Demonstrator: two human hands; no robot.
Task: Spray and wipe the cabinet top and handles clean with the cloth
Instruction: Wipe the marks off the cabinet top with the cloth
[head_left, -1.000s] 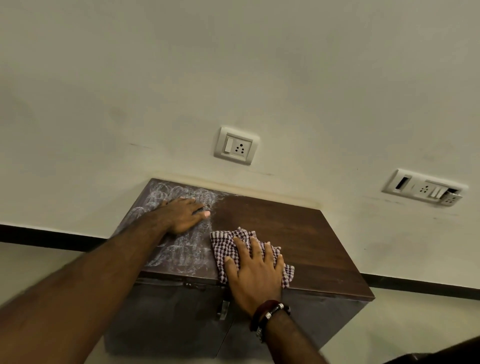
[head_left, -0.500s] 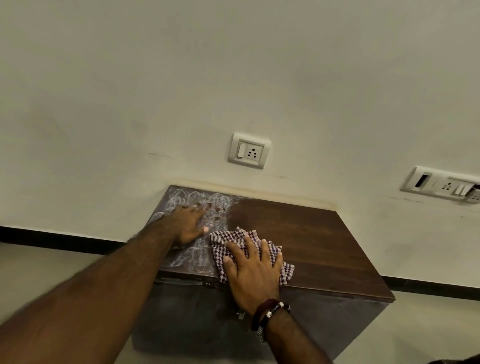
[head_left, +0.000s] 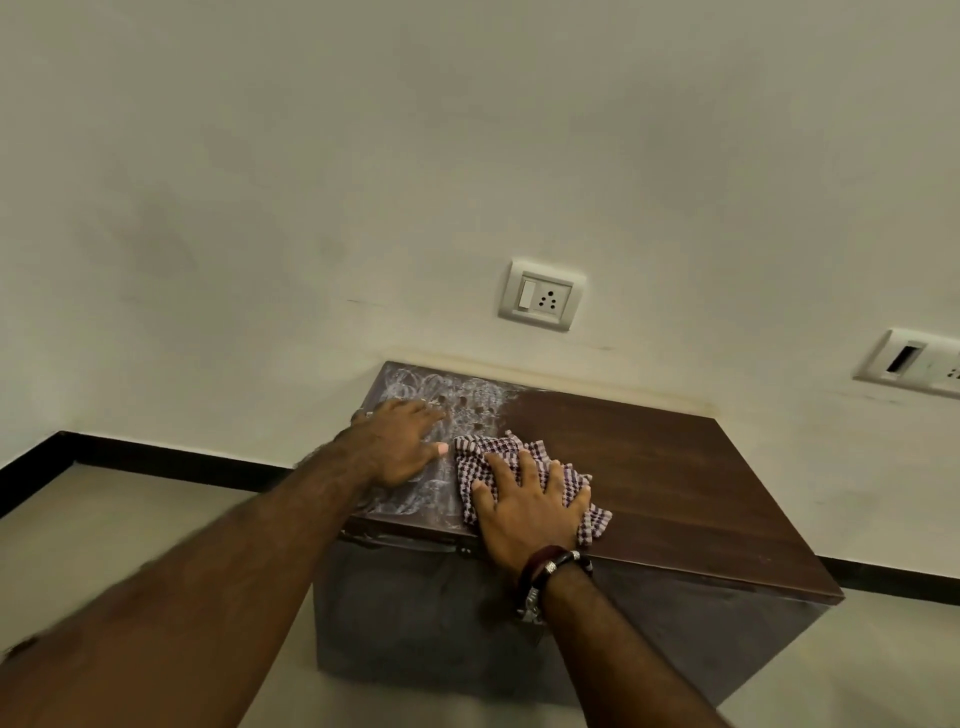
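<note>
Head view shows you the pale wall (head_left: 363, 182) filling most of the frame, with a dark skirting strip (head_left: 171, 457) along its foot and the light floor (head_left: 130, 519) below. Against that wall stands the cabinet (head_left: 675, 639), its dark wooden cabinet top (head_left: 649, 467) running along the wall at its far edge. The left part of that top, from the far left corner to the front edge, is covered with whitish swirled residue (head_left: 441, 389); the right part is bare dark wood. Your left forearm (head_left: 208, 571) crosses the frame from the lower left, and your left hand (head_left: 400, 447) rests flat on the residue near the left edge, fingers straight and lying together, holding nothing. Your right hand (head_left: 530, 504) presses palm down with fingers spread on the cloth (head_left: 483, 457), gripping nothing. That checked purple and white cloth lies crumpled near the front edge of the top, about midway along it, just beside your left thumb and right at the border between residue and clean wood. A metal handle (head_left: 405, 540) shows on the cabinet front just under the front edge, below the cloth. A dark bracelet with metal beads (head_left: 550, 564) circles your right wrist. On the wall above the top sits a white switch socket (head_left: 542, 294), and a second socket plate (head_left: 914, 364) is at the right border of the frame.
</note>
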